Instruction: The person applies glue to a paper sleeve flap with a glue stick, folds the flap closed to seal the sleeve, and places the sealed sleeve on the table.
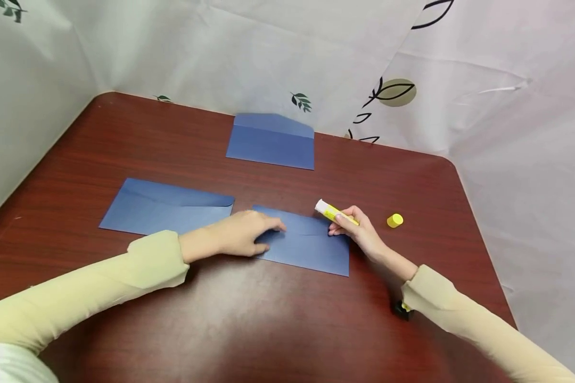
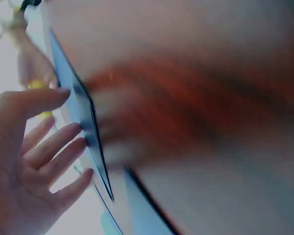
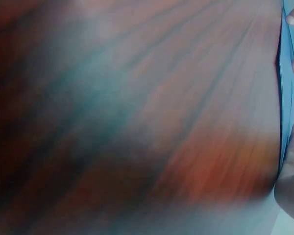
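A blue envelope (image 1: 311, 254) lies in front of me at the middle of the table, with a flap edge running across it. My left hand (image 1: 244, 233) rests on its left part, thumb and fingers spread and loosely bent; the left wrist view shows these fingers (image 2: 63, 142) against the paper. Between thumb and fingers, my right hand (image 1: 359, 230) holds a yellow glue stick (image 1: 333, 211), its white end uncapped and pointing up-left above the envelope. The right hand's lower fingers are at the envelope's right side. In the right wrist view the envelope (image 3: 285, 83) shows only at the edge.
Another blue envelope (image 1: 172, 205), flap folded down, lies on the left. A third envelope (image 1: 270, 146) with its flap raised lies at the back, by the patterned white sheet (image 1: 249, 53). The yellow cap (image 1: 395, 220) sits on the right. A small black object (image 1: 402, 310) is partly hidden by the right sleeve.
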A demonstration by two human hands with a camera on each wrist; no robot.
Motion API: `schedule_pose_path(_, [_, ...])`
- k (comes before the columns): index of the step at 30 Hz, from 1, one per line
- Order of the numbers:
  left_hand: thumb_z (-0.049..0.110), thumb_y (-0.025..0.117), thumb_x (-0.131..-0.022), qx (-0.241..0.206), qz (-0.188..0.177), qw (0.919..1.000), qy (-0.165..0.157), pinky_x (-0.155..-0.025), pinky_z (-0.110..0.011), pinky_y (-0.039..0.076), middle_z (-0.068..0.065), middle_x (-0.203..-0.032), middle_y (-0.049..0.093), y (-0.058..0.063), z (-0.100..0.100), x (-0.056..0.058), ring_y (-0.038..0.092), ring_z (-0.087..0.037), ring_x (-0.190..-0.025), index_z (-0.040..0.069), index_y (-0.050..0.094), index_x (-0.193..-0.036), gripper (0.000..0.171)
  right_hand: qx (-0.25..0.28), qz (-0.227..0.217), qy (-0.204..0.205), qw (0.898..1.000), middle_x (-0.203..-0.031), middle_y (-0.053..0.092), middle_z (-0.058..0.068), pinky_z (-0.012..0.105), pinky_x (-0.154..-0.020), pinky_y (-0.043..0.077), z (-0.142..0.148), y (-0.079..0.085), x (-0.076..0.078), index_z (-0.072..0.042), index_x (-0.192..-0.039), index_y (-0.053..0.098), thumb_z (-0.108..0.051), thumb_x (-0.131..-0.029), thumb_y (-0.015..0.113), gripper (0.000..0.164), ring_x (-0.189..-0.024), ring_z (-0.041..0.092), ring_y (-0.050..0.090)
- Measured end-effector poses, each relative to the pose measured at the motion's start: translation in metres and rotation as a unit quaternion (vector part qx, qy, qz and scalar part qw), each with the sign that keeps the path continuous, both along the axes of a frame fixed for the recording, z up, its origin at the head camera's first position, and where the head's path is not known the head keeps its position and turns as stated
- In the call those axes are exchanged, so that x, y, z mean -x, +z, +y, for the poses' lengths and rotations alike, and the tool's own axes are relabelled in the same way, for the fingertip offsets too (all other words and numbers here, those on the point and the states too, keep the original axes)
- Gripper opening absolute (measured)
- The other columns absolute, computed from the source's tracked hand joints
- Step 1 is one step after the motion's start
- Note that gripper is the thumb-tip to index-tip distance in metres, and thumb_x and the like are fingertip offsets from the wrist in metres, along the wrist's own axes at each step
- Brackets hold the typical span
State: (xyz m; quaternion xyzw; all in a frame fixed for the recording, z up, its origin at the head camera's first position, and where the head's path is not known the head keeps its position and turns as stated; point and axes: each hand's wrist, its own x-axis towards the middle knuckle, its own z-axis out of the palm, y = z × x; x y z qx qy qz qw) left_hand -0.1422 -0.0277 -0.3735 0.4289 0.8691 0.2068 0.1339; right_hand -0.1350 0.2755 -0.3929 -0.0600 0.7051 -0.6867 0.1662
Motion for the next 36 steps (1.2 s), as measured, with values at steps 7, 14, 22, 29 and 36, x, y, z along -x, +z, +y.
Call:
schedule_pose_path(7, [0.043,0.081,-0.074,0.016,0.043,0.9939,0.101,-0.086,-0.042,0.048,-0.008,-0.120,0.060,0.006,-0.007,0.020,0.051,-0.025,-0.106,0.009,0.059,-0.128,0.067,0.100,0.096,-0.015,0.990,-0.077,0.070,0.000,0.022,-0.066,0.052,0.004,0.002,0.001,-0.010,-0.099,0.048,-0.016,-0.097,0.056,0.010,-0.067,0.011,0.064])
schedule_pose_path(14, [0.052,0.084,-0.065,0.048,0.019,0.9917,0.118,-0.082,-0.039,0.042,-0.008,-0.109,0.051,0.002,-0.007,0.035,0.041,-0.023,-0.097,0.008,0.061,-0.111,0.068,0.120,0.130,-0.007,0.984,-0.081,0.070,0.001,0.022,-0.070,0.054,-0.001,0.019,-0.009,-0.012,-0.099,0.047,-0.014,-0.097,0.056,0.010,-0.074,0.011,0.066])
schedule_pose_path(22, [0.043,0.088,-0.064,0.008,-0.052,0.9871,0.151,-0.083,-0.039,0.044,-0.009,-0.105,0.059,0.006,-0.013,0.034,0.050,-0.025,-0.095,0.007,0.053,-0.112,0.070,0.147,0.116,-0.039,0.981,-0.079,0.070,0.001,0.022,-0.071,0.054,0.003,0.030,-0.020,-0.013,-0.096,0.048,-0.002,-0.099,0.044,0.012,-0.072,0.011,0.066])
schedule_pose_path(29, [0.019,0.081,-0.077,-0.124,-0.120,0.9690,0.177,-0.067,-0.032,0.046,-0.011,-0.094,0.058,0.012,-0.038,0.025,0.056,-0.020,-0.069,0.007,0.048,-0.124,0.059,0.206,0.120,-0.023,0.971,-0.082,0.069,0.004,0.021,-0.073,0.052,0.012,0.033,-0.028,-0.011,-0.097,0.049,-0.005,-0.101,0.041,0.011,-0.073,0.013,0.065])
schedule_pose_path(36, [0.018,0.071,-0.087,-0.211,-0.178,0.9320,0.235,-0.062,-0.025,0.044,-0.010,-0.104,0.053,0.026,-0.066,0.017,0.059,-0.014,-0.069,0.014,0.052,-0.131,0.048,0.220,0.116,-0.016,0.968,-0.084,0.069,0.004,0.021,-0.073,0.053,0.019,0.031,-0.035,-0.009,-0.097,0.049,-0.004,-0.102,0.039,0.012,-0.074,0.013,0.065])
